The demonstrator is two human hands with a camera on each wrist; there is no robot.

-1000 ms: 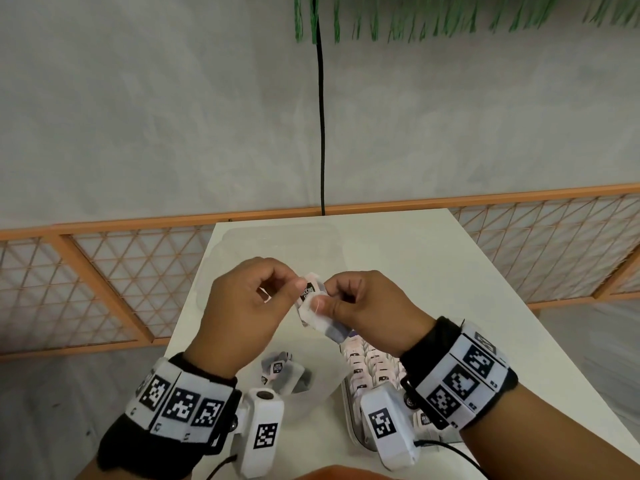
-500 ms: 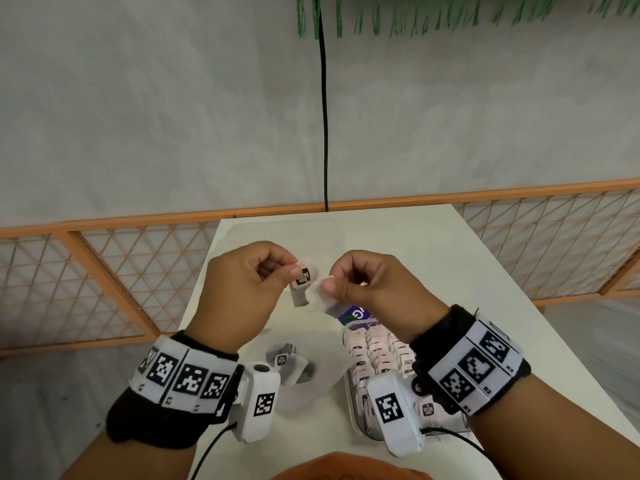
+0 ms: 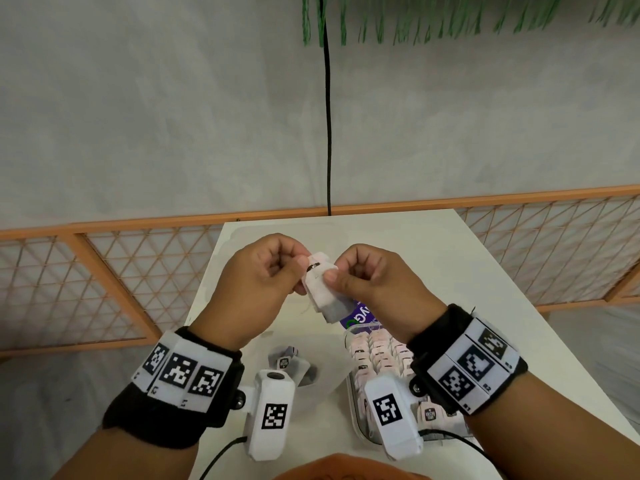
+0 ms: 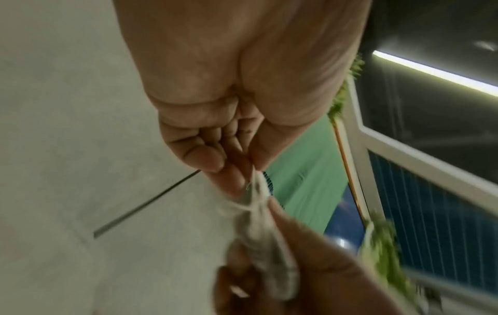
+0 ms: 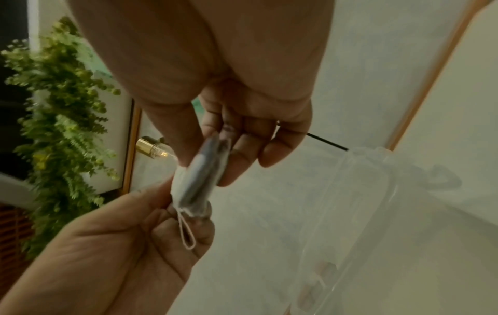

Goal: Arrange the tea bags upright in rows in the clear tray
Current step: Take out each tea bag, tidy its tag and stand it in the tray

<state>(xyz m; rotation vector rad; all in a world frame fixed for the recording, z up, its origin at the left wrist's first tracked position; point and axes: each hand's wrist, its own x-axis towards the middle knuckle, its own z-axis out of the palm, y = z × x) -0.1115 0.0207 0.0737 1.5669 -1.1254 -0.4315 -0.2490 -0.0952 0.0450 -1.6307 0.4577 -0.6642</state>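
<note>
Hands, left hand [image 3: 258, 278] and right hand [image 3: 375, 284], raised, pinching tea bag [image 3: 323, 292].

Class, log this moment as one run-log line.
hands: left and right pinch tea bag | clear tray: rows partly filled

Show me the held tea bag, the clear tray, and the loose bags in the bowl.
tea bag [image 3: 323, 289], head view, pouch face
tray [image 3: 356, 420], head view, left rim
loose bags [image 3: 284, 362], head view, tag

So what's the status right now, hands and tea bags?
Left hand and right hand both pinch one tea bag, raised above table. Clear tray holds upright rows, partly hidden by right wrist. Path looks clear.
</note>
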